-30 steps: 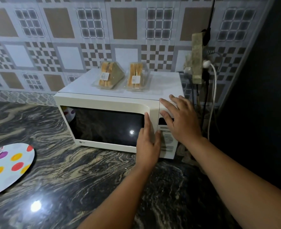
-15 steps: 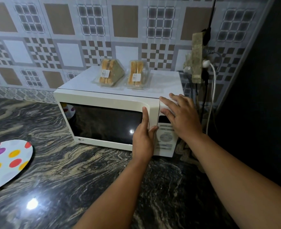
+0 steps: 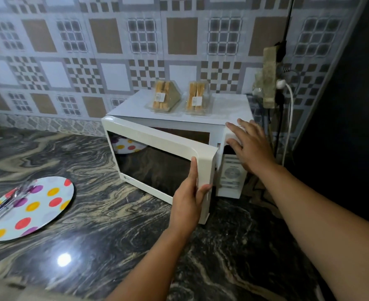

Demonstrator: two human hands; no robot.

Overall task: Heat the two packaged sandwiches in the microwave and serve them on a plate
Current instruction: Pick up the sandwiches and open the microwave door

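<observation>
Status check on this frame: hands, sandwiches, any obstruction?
Left hand grips the microwave door edge, door part open. Right hand flat on the microwave's front corner. Two sandwiches on top, unheated. Nothing blocking.

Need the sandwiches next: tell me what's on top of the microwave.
Two packaged sandwiches sit side by side on the microwave top, in clear packs with white labels. The right hand rests on its front right corner. Their fillings cannot be made out.

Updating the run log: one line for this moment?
left hand grips microwave door | door ajar | right hand braces microwave | sandwiches on top
</observation>
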